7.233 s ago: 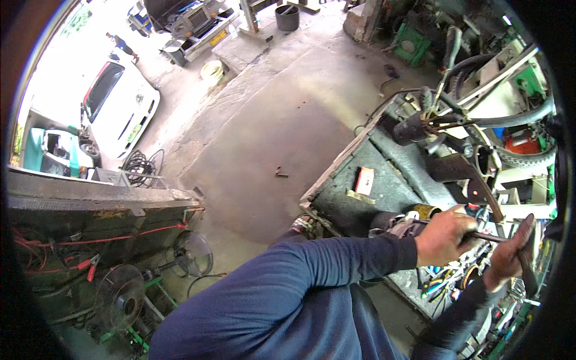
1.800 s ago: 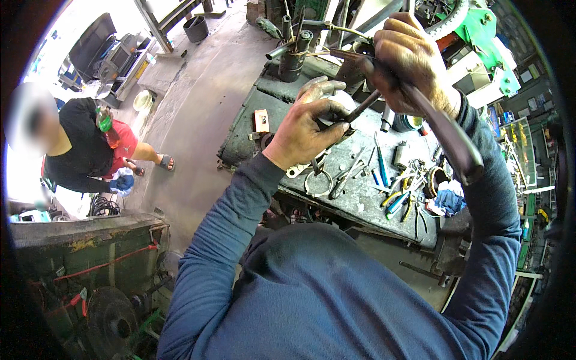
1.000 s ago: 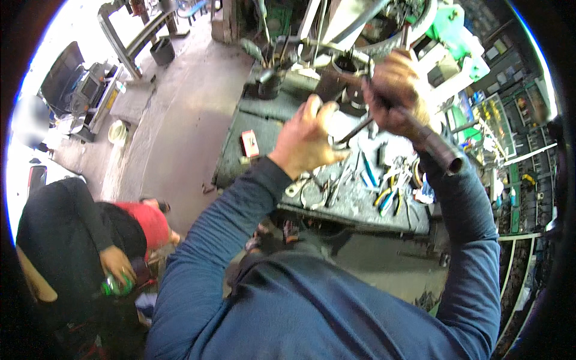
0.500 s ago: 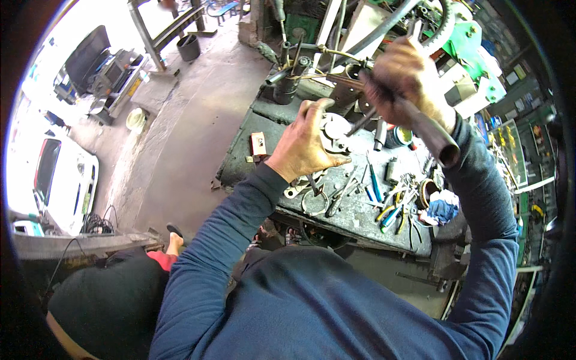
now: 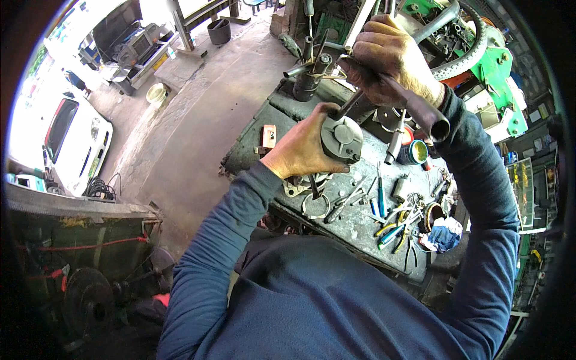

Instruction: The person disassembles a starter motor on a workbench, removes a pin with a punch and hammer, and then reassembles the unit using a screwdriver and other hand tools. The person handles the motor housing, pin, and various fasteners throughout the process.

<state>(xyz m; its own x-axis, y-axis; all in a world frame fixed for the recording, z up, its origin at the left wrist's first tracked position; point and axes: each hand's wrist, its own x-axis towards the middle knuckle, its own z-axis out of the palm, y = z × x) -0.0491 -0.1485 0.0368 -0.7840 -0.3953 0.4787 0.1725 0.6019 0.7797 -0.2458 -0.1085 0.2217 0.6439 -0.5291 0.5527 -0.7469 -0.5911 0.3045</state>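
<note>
My left hand (image 5: 300, 141) is wrapped round the side of a round grey metal housing (image 5: 343, 139), holding it on the bench with thumb and fingers spread along its edge. Its flat disc-shaped face shows. Closed in a fist above and to the right, my right hand (image 5: 393, 63) grips a dark hollow metal tube (image 5: 423, 114) whose open end points back at me. A thinner dark rod (image 5: 353, 103) slants from below that fist to the housing's upper edge; whether it touches is hard to tell. Below the housing lies a thin metal ring (image 5: 315, 206).
Pliers (image 5: 413, 252), screwdrivers (image 5: 380, 189) and small parts litter the right of the bench (image 5: 360, 225). An open blue tin (image 5: 415, 153) and a crumpled rag (image 5: 444, 234) sit there too. A small red-and-white box (image 5: 269, 137) stands left. A white car (image 5: 75, 144) is parked outside.
The view has shifted, so the bench sits differently in it. The housing now shows a smoother round face. The tube in my right hand has changed position slightly. A person at lower left is mostly out of view.
</note>
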